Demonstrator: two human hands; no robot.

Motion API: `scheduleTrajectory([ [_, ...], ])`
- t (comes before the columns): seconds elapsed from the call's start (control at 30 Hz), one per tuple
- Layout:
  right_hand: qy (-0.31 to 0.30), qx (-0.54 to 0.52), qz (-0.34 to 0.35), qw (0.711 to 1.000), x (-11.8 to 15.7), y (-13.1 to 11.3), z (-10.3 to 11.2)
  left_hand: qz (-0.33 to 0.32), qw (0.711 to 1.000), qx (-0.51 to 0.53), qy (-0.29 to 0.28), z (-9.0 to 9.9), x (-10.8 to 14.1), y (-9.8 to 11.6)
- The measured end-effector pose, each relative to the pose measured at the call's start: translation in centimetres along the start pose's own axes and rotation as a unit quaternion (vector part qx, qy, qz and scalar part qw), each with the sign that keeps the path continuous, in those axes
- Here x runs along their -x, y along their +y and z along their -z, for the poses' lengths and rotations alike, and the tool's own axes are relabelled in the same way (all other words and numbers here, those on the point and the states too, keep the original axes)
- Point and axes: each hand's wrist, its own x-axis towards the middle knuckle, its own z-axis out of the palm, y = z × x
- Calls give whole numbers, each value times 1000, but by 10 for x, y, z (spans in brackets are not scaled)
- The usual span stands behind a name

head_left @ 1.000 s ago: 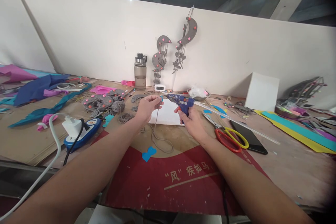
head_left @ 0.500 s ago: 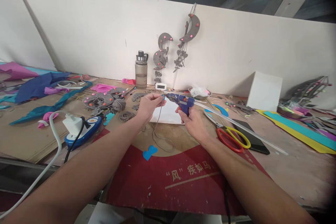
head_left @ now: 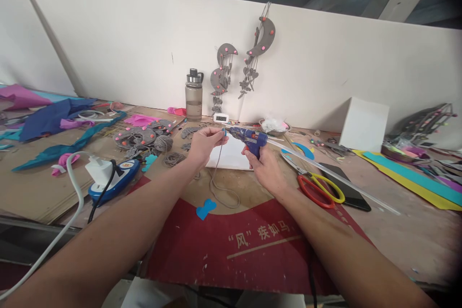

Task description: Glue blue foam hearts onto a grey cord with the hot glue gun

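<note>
A small blue piece (head_left: 224, 132) is pinched between the fingertips of my left hand (head_left: 206, 144), and a grey cord (head_left: 213, 176) hangs from there and loops on the cardboard. My right hand (head_left: 266, 166) is wrapped round the handle of a blue glue gun (head_left: 252, 138), a finger at its trigger. The gun's nozzle points left and is at or very near the blue piece; contact is too small to tell. White paper (head_left: 233, 154) lies beneath both hands. Blue cut shapes (head_left: 206, 209) rest on the cardboard nearer me.
Red-and-yellow-handled scissors (head_left: 319, 190) and a black phone (head_left: 346, 190) lie at the right. A clear stick extends from behind the glue gun. At the left are a power strip (head_left: 119, 180) and coloured felt (head_left: 54, 118). A bottle (head_left: 194, 96) stands against the wall.
</note>
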Motion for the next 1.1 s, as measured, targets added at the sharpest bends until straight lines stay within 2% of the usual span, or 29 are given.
scheduleTrajectory([
  [0.17, -1, -35, -5, 999, 0, -1, 1, 7, 1000, 25, -1, -1, 1, 2],
  [1.1, 6, -21, 3, 1000, 0, -1, 1, 22, 998, 63, -11, -1, 0, 2],
])
